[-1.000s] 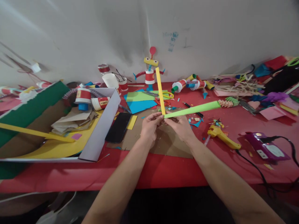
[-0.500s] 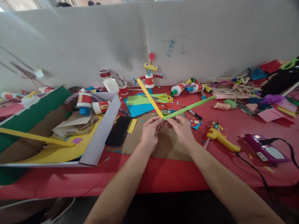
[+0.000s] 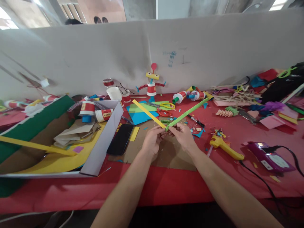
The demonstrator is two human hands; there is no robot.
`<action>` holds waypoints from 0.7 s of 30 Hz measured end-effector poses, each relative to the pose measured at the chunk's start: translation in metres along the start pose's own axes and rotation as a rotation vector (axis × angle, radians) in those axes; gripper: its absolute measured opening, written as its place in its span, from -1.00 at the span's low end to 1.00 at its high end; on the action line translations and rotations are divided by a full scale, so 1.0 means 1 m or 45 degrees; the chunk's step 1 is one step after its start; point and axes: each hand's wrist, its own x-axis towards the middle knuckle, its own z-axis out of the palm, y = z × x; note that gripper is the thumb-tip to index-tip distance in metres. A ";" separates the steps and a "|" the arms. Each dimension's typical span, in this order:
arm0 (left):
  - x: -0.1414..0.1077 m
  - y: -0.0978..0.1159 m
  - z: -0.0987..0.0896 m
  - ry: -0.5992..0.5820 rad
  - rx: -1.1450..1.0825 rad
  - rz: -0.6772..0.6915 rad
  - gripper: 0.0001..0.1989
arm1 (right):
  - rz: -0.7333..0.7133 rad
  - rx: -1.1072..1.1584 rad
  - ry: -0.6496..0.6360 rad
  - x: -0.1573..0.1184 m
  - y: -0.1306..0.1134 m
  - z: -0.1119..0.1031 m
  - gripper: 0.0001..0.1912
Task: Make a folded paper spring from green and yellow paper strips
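Observation:
In the middle of the head view, my left hand (image 3: 153,138) pinches the near end of a yellow paper strip (image 3: 147,112). My right hand (image 3: 181,136) pinches the near end of a green paper strip (image 3: 188,111). The two ends meet between my fingertips, and the strips spread away from me in a V. Whether the ends are glued or folded there is hidden by the fingers. Just behind the hands lies a green folded paper spring (image 3: 165,121). Beneath them is a brown cardboard sheet (image 3: 133,156).
To the left stands an open box (image 3: 91,158) with paper and cup figures. A phone (image 3: 120,139), scissors (image 3: 167,105) and a craft knife (image 3: 196,121) lie around the cardboard. On the right are a yellow glue gun (image 3: 226,148) and a purple power strip (image 3: 270,156). A paper-cup figure (image 3: 151,89) stands behind.
The view has tilted up, so the table sits lower in the picture. Both strips have swung slightly, the green one now pointing more steeply away. My hands keep their pinch.

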 end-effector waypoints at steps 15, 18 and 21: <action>0.000 -0.001 -0.004 0.058 0.192 0.018 -0.77 | -0.053 -0.123 -0.071 -0.002 -0.004 -0.002 -0.74; -0.001 0.000 -0.003 0.078 0.175 -0.008 -0.78 | -0.101 -0.170 -0.042 -0.002 -0.006 -0.002 -0.73; -0.001 -0.002 -0.002 0.068 0.210 0.011 -0.76 | -0.109 -0.228 -0.055 -0.003 -0.009 -0.003 -0.71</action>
